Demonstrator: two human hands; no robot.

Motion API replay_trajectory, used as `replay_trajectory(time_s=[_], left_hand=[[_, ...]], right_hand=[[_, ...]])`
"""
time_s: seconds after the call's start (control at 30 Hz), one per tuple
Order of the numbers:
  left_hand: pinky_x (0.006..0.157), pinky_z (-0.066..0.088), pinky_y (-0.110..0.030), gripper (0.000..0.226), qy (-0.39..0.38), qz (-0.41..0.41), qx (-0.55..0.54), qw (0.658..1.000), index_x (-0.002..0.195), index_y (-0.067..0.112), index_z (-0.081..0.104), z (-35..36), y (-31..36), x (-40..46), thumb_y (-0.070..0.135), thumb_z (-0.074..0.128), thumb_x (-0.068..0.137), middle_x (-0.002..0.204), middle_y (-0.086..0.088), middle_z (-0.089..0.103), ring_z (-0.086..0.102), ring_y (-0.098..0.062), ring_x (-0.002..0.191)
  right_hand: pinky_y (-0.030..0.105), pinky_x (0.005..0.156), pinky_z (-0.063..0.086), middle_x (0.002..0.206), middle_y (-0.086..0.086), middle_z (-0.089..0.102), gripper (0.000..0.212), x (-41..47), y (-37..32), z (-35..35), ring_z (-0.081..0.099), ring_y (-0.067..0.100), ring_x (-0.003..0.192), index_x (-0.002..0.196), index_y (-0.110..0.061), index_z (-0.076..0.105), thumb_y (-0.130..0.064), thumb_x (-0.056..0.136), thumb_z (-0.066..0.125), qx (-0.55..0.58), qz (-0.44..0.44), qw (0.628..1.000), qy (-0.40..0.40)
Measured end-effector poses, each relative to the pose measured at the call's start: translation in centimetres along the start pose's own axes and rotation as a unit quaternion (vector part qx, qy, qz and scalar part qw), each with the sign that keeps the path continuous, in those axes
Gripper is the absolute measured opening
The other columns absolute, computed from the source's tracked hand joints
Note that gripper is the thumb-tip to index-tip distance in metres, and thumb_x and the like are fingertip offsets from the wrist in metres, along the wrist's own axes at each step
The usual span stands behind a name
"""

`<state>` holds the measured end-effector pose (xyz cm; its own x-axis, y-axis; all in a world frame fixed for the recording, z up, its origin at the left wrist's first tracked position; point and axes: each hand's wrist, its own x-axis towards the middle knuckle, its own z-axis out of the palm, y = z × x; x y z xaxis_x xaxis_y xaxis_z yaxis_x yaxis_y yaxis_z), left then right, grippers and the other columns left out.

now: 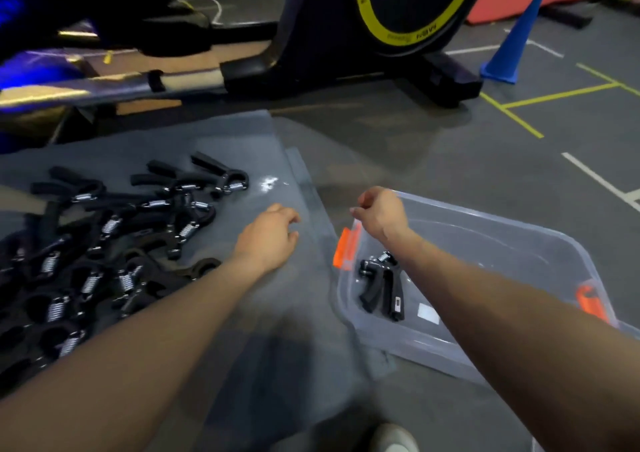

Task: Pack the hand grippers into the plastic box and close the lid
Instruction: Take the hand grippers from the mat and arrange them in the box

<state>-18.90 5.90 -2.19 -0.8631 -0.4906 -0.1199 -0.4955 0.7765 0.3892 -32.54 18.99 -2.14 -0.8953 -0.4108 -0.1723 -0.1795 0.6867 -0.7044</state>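
My left hand (268, 235) hovers loosely curled and empty over the clear lid (242, 160) on the floor; my right hand (379, 214), fingers bent, holds nothing above the plastic box (502, 243). One hand gripper (381, 285) lies inside near the orange latch (346, 249); the pile of hand grippers (114, 243) waits to my left. I should take one handle firmly and lay each flat, side by side.

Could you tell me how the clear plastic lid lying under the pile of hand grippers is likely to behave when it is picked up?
The lid looks thin and wide, so it will probably flex rather than stay rigid. The hand grippers heaped on it would likely slide off if it tilts. Its glossy surface suggests that it may be slippery.
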Motion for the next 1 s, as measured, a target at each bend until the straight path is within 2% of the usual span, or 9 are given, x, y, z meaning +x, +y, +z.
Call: replay_trajectory(time_s=[0.07, 0.2, 0.33, 0.47, 0.53, 0.67, 0.8, 1.0], left_hand=[[0.101, 0.044, -0.041, 0.035, 0.005, -0.034, 0.004, 0.999, 0.124, 0.019, 0.054, -1.7, -2.3, -1.5, 0.022, 0.055, 0.089, 0.128, -0.006, 0.048, 0.052, -0.027, 0.119], [0.101, 0.044, -0.041, 0.04, 0.036, -0.075, -0.004, 0.997, 0.126, 0.019, 0.052, -4.6, -6.8, -4.5, 0.022, 0.058, 0.087, 0.129, -0.006, 0.046, 0.052, -0.027, 0.119], [0.1, 0.044, -0.041, 0.042, 0.031, -0.109, 0.009, 0.993, 0.127, 0.019, 0.05, -6.5, -10.4, -7.0, 0.022, 0.059, 0.086, 0.128, -0.005, 0.045, 0.051, -0.027, 0.119], [0.102, 0.042, -0.04, 0.041, 0.015, -0.13, 0.019, 0.991, 0.126, 0.018, 0.05, -7.2, -13.9, -8.9, 0.021, 0.06, 0.087, 0.127, -0.005, 0.045, 0.047, -0.026, 0.122], [0.104, 0.04, -0.04, 0.044, 0.005, -0.14, 0.024, 0.99, 0.129, 0.018, 0.049, -7.4, -15.5, -9.8, 0.02, 0.059, 0.087, 0.131, -0.005, 0.043, 0.044, -0.025, 0.125], [0.105, 0.038, -0.036, 0.047, -0.008, -0.164, 0.025, 0.986, 0.133, 0.019, 0.045, -7.4, -18.0, -11.3, 0.022, 0.059, 0.088, 0.135, -0.004, 0.04, 0.04, -0.024, 0.129], [0.103, 0.038, -0.036, 0.046, -0.007, -0.177, 0.017, 0.984, 0.133, 0.02, 0.045, -7.1, -19.8, -12.0, 0.021, 0.056, 0.088, 0.135, -0.003, 0.04, 0.039, -0.022, 0.129], [0.102, 0.04, -0.038, 0.046, -0.002, -0.172, 0.01, 0.985, 0.133, 0.019, 0.045, -7.2, -19.7, -11.6, 0.022, 0.057, 0.089, 0.133, -0.003, 0.041, 0.04, -0.023, 0.128]], right_hand=[[0.033, 0.09, 0.047, 0.111, 0.015, 0.068, 0.028, -1.0, -2.9, 1.5, 0.062, 0.03, 0.108, 0.106, -0.005, 0.064, -0.016, 0.081, 0.07, -0.012, -0.035, 0.999, -0.029], [0.027, 0.088, 0.045, 0.112, 0.013, 0.067, 0.037, -3.9, -7.6, 5.7, 0.062, 0.026, 0.103, 0.115, -0.004, 0.061, -0.016, 0.081, 0.071, -0.037, -0.085, 0.989, -0.117], [0.022, 0.072, 0.043, 0.103, 0.011, 0.061, 0.043, -6.6, -10.7, 10.3, 0.052, 0.016, 0.087, 0.12, -0.003, 0.057, -0.016, 0.082, 0.071, -0.068, -0.125, 0.968, -0.208], [0.027, 0.089, 0.045, 0.121, 0.014, 0.062, 0.046, -8.4, -12.1, 14.3, 0.059, 0.023, 0.104, 0.122, -0.007, 0.056, -0.018, 0.08, 0.073, -0.098, -0.131, 0.95, -0.266], [0.028, 0.09, 0.046, 0.12, 0.014, 0.063, 0.046, -8.9, -12.5, 16.0, 0.058, 0.022, 0.098, 0.12, -0.006, 0.057, -0.02, 0.08, 0.073, -0.121, -0.142, 0.942, -0.28], [0.025, 0.078, 0.044, 0.111, 0.015, 0.069, 0.039, -9.4, -12.8, 18.5, 0.062, 0.021, 0.091, 0.112, -0.004, 0.062, -0.025, 0.08, 0.073, -0.187, -0.15, 0.92, -0.309], [0.03, 0.091, 0.046, 0.124, 0.014, 0.06, 0.049, -9.7, -12.8, 19.8, 0.057, 0.028, 0.115, 0.117, -0.006, 0.057, -0.023, 0.076, 0.077, -0.231, -0.152, 0.915, -0.293], [0.03, 0.087, 0.048, 0.12, 0.014, 0.062, 0.041, -9.9, -13.0, 19.4, 0.059, 0.03, 0.112, 0.113, -0.006, 0.059, -0.021, 0.078, 0.074, -0.275, -0.178, 0.91, -0.255]])
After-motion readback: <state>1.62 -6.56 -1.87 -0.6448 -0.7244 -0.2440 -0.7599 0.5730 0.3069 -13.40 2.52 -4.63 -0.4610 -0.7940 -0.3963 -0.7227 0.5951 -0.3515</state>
